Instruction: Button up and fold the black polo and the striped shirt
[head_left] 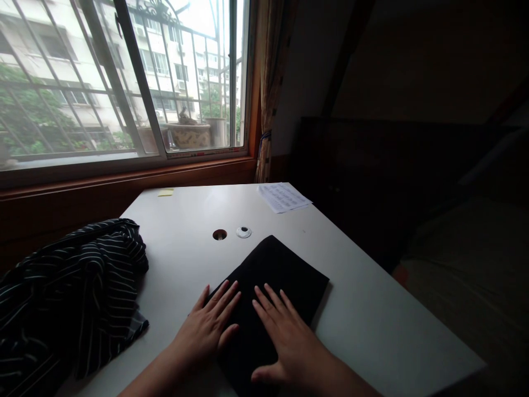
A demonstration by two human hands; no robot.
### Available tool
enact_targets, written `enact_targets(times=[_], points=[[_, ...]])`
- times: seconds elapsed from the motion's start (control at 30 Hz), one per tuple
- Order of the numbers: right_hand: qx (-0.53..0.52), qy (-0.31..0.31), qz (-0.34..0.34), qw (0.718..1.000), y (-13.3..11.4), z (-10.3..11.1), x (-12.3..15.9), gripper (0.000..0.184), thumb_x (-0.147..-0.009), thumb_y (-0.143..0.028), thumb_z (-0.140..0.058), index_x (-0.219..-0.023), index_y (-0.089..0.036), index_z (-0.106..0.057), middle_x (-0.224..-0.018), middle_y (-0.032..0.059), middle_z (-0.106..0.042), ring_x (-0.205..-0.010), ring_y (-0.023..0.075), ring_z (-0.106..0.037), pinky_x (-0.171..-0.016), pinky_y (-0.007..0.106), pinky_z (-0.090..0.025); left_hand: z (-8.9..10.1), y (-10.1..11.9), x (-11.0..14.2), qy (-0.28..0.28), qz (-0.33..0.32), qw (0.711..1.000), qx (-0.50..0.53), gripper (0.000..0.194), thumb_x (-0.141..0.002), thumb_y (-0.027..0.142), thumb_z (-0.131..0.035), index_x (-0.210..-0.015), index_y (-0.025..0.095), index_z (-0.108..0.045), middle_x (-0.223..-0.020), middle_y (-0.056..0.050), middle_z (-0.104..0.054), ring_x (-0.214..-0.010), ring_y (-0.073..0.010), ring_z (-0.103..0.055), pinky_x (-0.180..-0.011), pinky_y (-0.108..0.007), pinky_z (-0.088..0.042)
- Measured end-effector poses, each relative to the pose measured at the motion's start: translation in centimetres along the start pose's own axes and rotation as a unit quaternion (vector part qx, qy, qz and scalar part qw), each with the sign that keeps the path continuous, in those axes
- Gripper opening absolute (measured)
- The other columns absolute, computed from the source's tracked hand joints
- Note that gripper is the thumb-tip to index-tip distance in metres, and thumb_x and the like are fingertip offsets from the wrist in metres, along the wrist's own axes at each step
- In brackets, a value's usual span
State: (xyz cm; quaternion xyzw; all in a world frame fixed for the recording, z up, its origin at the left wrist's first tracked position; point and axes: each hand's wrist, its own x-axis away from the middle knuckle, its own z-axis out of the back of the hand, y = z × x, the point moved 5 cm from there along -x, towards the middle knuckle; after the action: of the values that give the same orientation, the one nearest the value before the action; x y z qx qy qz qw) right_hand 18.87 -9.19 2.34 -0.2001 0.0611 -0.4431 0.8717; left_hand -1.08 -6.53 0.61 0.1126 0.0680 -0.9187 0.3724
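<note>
A flat black rectangular piece (285, 264), which looks like folded cloth, lies at a slant on the white table. My left hand (209, 325) rests palm down on its left edge, fingers stretched out and thumb apart. On its right part lies my right hand (283, 336), also flat with the fingers spread. Neither hand grips anything. To the left of my left hand, a black garment with white stripes (95, 275) sits in a loose heap at the table's side.
The white table (351, 298) has a round cable hole (220, 235) with its white cover (243, 232) beside it. Printed sheets (283, 197) lie at the far right edge, a yellow sticky note (166, 192) at the far left. Behind stand a barred window (185, 82) and a curtain (268, 82).
</note>
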Motion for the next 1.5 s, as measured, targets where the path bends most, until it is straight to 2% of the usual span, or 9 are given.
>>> enact_targets(times=[0.3,0.5,0.67,0.83,0.93,1.0,1.2,1.33,1.5], points=[[0.010,-0.006,0.074,0.997,-1.2,-2.7,1.2,0.108,-0.077,-0.064,-0.066,-0.157,-0.027,-0.004,-0.163,0.0061,-0.006,-0.148,0.0414,-0.004,-0.119,0.064,0.000,-0.7,-1.6,0.6,-0.021,0.034,0.999,-0.002,0.065,-0.100,0.057,-0.032,-0.156,0.031,-0.011,-0.160,-0.005,-0.023,-0.146,-0.0273,-0.029,-0.118,-0.051,-0.021],[-0.021,-0.039,0.056,0.997,-1.3,0.8,2.0,0.096,-0.084,-0.065,-0.059,-0.157,-0.030,-0.008,-0.164,0.0026,-0.008,-0.150,0.0343,-0.009,-0.121,0.057,-0.008,-2.2,-5.7,1.5,-0.095,0.170,0.981,0.006,0.061,-0.099,0.061,-0.030,-0.154,0.035,-0.021,-0.160,-0.004,-0.023,-0.148,-0.0358,-0.018,-0.113,-0.065,-0.018],[0.032,0.053,-0.029,0.998,2.2,4.0,1.3,0.075,-0.095,-0.062,-0.041,-0.157,-0.028,-0.015,-0.163,0.0027,-0.012,-0.150,0.0280,-0.013,-0.122,0.052,-0.010,-1.8,-9.3,2.6,-0.149,0.272,0.951,-0.012,0.058,-0.100,0.055,-0.032,-0.153,0.032,-0.027,-0.162,-0.004,-0.018,-0.148,-0.0403,-0.008,-0.110,-0.070,-0.014],[0.085,0.082,-0.105,0.987,7.5,4.0,-0.9,0.072,-0.097,-0.064,-0.030,-0.154,-0.020,-0.027,-0.162,0.0076,-0.018,-0.149,0.0261,-0.016,-0.121,0.052,-0.015,-0.9,-10.8,3.2,-0.167,0.309,0.936,-0.020,0.061,-0.098,0.057,-0.033,-0.153,0.031,-0.027,-0.162,-0.004,-0.016,-0.148,-0.0421,-0.009,-0.110,-0.069,-0.016],[0.093,0.086,-0.113,0.986,8.5,4.2,-2.6,0.073,-0.097,-0.064,-0.029,-0.152,-0.017,-0.032,-0.161,0.0106,-0.022,-0.149,0.0271,-0.018,-0.121,0.052,-0.017,-0.8,-11.1,3.1,-0.165,0.308,0.937,-0.015,0.061,-0.098,0.056,-0.033,-0.153,0.031,-0.029,-0.162,-0.004,-0.017,-0.148,-0.0417,-0.011,-0.110,-0.066,-0.019],[0.087,0.078,-0.078,0.990,7.6,4.4,-3.8,0.070,-0.098,-0.063,-0.031,-0.152,-0.020,-0.032,-0.161,0.0093,-0.023,-0.149,0.0265,-0.017,-0.121,0.051,-0.017,-0.9,-11.3,3.0,-0.159,0.305,0.939,-0.015,0.059,-0.098,0.055,-0.035,-0.152,0.031,-0.032,-0.162,-0.004,-0.020,-0.148,-0.0407,-0.013,-0.111,-0.063,-0.020],[0.024,0.019,0.062,0.998,1.5,3.2,-7.6,0.065,-0.097,-0.059,-0.039,-0.152,-0.025,-0.033,-0.159,0.0053,-0.029,-0.149,0.0235,-0.020,-0.122,0.046,-0.016,-1.6,-12.1,2.9,-0.132,0.307,0.942,-0.011,0.058,-0.098,0.055,-0.034,-0.151,0.032,-0.035,-0.162,-0.002,-0.022,-0.148,-0.0361,-0.014,-0.114,-0.058,-0.020],[0.021,0.009,0.104,0.994,-1.1,1.6,-9.1,0.068,-0.097,-0.058,-0.042,-0.152,-0.021,-0.032,-0.157,0.0084,-0.034,-0.148,0.0224,-0.023,-0.123,0.045,-0.012,-2.3,-12.6,3.0,-0.119,0.303,0.945,-0.021,0.056,-0.099,0.051,-0.034,-0.151,0.031,-0.033,-0.162,-0.002,-0.020,-0.149,-0.0356,-0.013,-0.114,-0.059,-0.016],[0.028,-0.002,0.127,0.991,-3.2,0.4,-9.1,0.071,-0.097,-0.062,-0.036,-0.152,-0.017,-0.033,-0.161,0.0109,-0.024,-0.150,0.0241,-0.016,-0.123,0.044,-0.009,-2.8,-12.5,3.2,-0.111,0.296,0.948,-0.031,0.057,-0.099,0.050,-0.034,-0.152,0.032,-0.031,-0.163,-0.002,-0.016,-0.149,-0.0361,-0.010,-0.115,-0.060,-0.013]])
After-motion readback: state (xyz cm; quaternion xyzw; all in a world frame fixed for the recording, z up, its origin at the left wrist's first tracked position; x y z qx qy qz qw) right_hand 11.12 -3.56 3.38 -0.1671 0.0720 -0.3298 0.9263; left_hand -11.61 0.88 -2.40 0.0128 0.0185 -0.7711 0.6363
